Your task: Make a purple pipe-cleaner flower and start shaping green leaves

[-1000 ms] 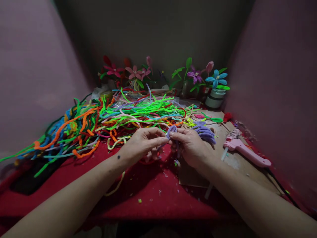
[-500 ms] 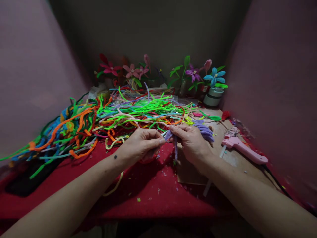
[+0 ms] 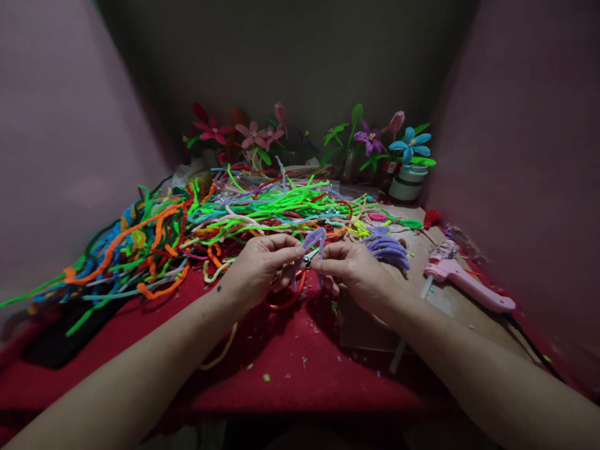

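Since half a second ago the purple pipe cleaner (image 3: 315,237) no longer hangs down from the right hand (image 3: 356,272); it arches up as one loop between both hands, above the red cloth (image 3: 290,369); left hand (image 3: 260,265) and right hand each pinch an end with closed fingertips; red scissors (image 3: 284,300) now show under the left hand. Counts: two hands; one loop; one scissors; one pink glue gun (image 3: 464,284); one mixed pipe-cleaner heap (image 3: 234,215); one purple bundle (image 3: 389,249) beside the right hand.

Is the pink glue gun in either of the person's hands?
No, the pink glue gun lies untouched beside the right hand, which pinches a purple pipe cleaner together with the left hand.
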Motion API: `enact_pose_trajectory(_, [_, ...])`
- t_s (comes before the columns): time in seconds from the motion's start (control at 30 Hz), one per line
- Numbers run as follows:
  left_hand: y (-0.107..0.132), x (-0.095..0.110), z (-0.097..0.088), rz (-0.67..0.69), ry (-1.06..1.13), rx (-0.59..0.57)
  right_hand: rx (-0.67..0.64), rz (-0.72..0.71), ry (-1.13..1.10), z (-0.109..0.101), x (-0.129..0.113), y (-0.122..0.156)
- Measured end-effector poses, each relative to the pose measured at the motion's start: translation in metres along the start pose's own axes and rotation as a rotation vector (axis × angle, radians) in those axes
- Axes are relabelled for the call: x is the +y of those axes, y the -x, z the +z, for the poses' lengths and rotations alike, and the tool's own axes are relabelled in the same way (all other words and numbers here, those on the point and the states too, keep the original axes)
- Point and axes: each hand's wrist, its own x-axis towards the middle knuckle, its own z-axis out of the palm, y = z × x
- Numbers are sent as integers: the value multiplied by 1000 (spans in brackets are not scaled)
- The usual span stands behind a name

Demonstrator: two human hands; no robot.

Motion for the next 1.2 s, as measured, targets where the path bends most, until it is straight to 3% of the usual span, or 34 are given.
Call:
enact_pose_trajectory(0.1, [0, 3, 0, 1, -14, 38, -55, 54, -128, 2, 0, 0])
enact_pose_trajectory(0.17, [0, 3, 0, 13, -30, 58, -25, 51, -280, 3, -1, 0])
enact_pose_trajectory(0.3, [1, 1, 2, 58, -112, 53, 116, -115, -408, 4, -3, -1])
enact_pose_trajectory(0.43, [5, 1, 8, 48, -178, 31, 190, -249, -302, 3, -1, 0])
enact_pose_trajectory(0.8, [9, 2, 15, 105, -252, 57, 280, -424, 206, 4, 9, 4])
enact_pose_trajectory(1.0, [8, -1, 15, 170, -269, 92, 300, -647, 485, 7, 9, 10])
enact_pose_trajectory(1.1, [8, -6, 14, 239, -297, 130, 272, -657, 510, 8, 10, 11])
enact_pose_trajectory(1.2, [8, -11, 13, 370, -390, 179, 254, -566, 464, 8, 11, 10])
